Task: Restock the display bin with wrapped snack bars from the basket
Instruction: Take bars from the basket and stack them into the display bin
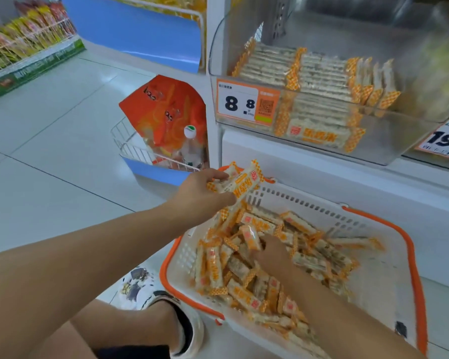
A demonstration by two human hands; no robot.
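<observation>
The left hand [200,193] grips a small bunch of wrapped snack bars [240,181] just above the far left corner of the white, orange-rimmed basket [414,268]. The right hand [271,251] is down in the basket among the loose snack bars, fingers buried; whether it holds one I cannot tell. Above the basket, the clear display bin [389,143] holds neat rows of the same bars, its right end blurred. A price tag [246,102] reads 8.8.
</observation>
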